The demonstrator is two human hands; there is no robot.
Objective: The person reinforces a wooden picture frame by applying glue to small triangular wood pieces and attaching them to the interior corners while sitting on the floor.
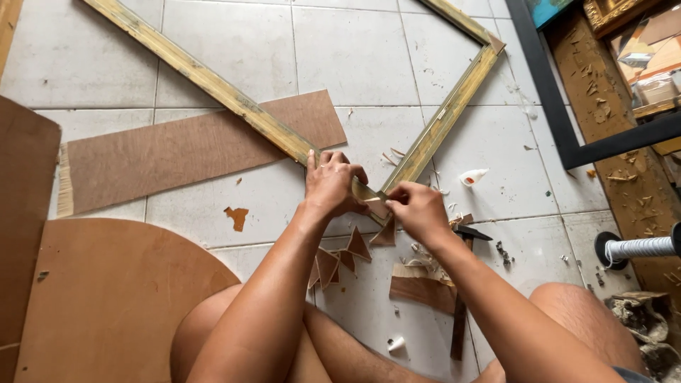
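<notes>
Hands (376,198) amid triangles (347,257), hammer (462,284)

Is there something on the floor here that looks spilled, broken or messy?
Yes. Wood shavings and small chips lie scattered on the tiled floor around the hammer. A floor tile left of the left hand has a brown chipped patch.

Wooden frame (440,120): near corner hidden under both hands; far rails cut by top edge. Hammer (462,284) beside it, handle partly behind right forearm.
</notes>
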